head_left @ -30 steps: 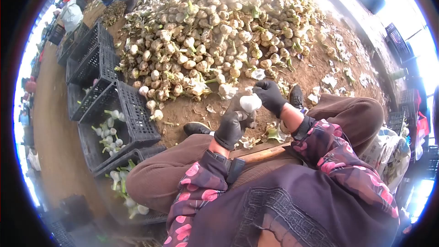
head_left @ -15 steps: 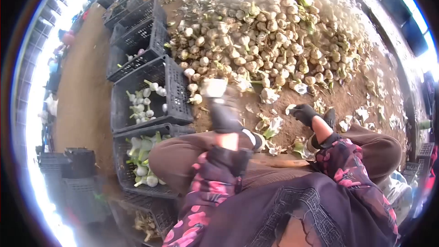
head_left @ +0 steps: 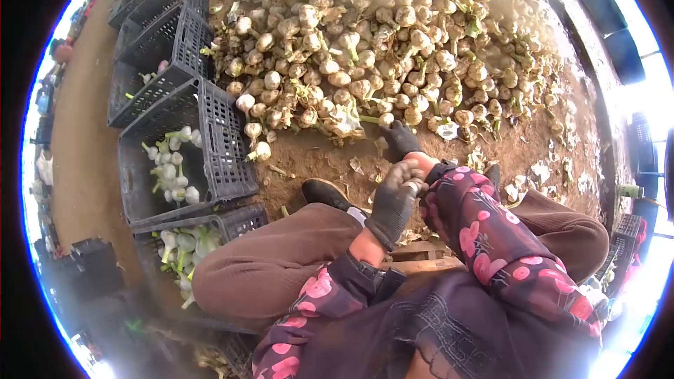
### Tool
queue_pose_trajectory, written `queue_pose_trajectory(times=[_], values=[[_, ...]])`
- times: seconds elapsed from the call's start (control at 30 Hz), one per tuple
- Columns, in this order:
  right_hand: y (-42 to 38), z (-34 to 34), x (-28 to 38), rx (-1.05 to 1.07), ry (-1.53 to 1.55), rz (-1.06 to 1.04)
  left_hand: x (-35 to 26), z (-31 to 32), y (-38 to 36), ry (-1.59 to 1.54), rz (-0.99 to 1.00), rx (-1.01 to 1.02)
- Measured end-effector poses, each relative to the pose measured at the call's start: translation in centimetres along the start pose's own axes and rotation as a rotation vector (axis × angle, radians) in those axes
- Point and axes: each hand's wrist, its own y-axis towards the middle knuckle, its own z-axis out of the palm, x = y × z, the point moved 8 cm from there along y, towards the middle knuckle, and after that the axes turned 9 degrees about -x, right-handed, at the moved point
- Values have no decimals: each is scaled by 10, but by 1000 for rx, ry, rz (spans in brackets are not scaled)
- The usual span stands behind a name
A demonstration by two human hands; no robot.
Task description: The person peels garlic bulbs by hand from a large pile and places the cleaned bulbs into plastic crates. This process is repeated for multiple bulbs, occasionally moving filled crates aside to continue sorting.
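Observation:
My right hand, in a dark glove, reaches to the near edge of a large garlic pile. Its fingertips are closed at a pale garlic bulb with a green stem. Nearer my body, my left hand, also gloved, is curled beside my right wrist. A small pale spot shows at its fingers; what they hold, if anything, I cannot make out. Cleaned white garlic bulbs lie in a black plastic crate to the left. Another crate in front of it holds more garlic with green stems.
Further black crates run in a row along the pile's left side. Dry husks litter the dirt floor at right. My bent legs and a dark shoe flank the work spot. A concrete ledge borders the right.
My left hand has come from near the crates to the middle; the blurred white thing at it is gone from it. My right hand has moved left and forward to the pile. The view has shifted.

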Motion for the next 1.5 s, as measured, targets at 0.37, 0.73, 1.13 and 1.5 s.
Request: queue_pose_trajectory(times=[0.37, 0.73, 1.13, 1.5], values=[[-73, -88, 34, 442, 1927, 332, 1, -33, 14, -236, -65, -255], [-130, -176, 83, -151, 841, -240, -57, -11, -21, 261, 317, -190], [-146, -163, 78, 31, 1494, 38, -55, -1, -21, 142, 359, 119], [-143, -178, 71, -86, 1481, 49, -56, 26, -38, -165, 143, 256]])
